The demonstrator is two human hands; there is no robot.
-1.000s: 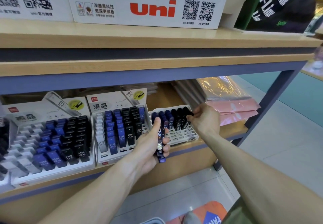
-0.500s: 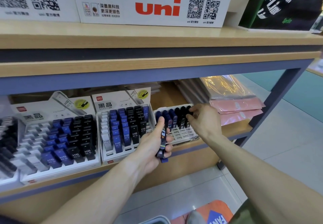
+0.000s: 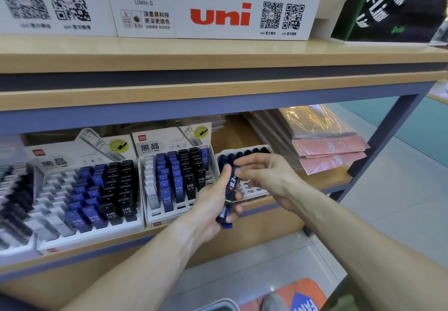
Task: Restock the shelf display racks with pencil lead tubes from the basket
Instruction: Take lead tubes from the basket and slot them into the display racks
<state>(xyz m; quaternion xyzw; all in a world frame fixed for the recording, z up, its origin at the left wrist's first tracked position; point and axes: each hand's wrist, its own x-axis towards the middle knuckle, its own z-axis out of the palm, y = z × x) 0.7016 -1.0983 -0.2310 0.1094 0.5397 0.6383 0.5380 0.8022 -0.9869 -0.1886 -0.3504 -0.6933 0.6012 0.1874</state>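
Pencil lead tubes, dark blue plastic, bundled (image 3: 228, 198): my left hand (image 3: 213, 207) grips them upright, thumb along the side. Right hand (image 3: 264, 177) is at the bundle's top, fingertips pinching one tube. Just behind the hands sits the small white slotted display rack (image 3: 252, 190), dark tubes only in its back row. Left of it, a white cardboard rack (image 3: 174, 177) with blue, black and grey HB 0.5 tubes, all on the lower wooden shelf (image 3: 322, 179).
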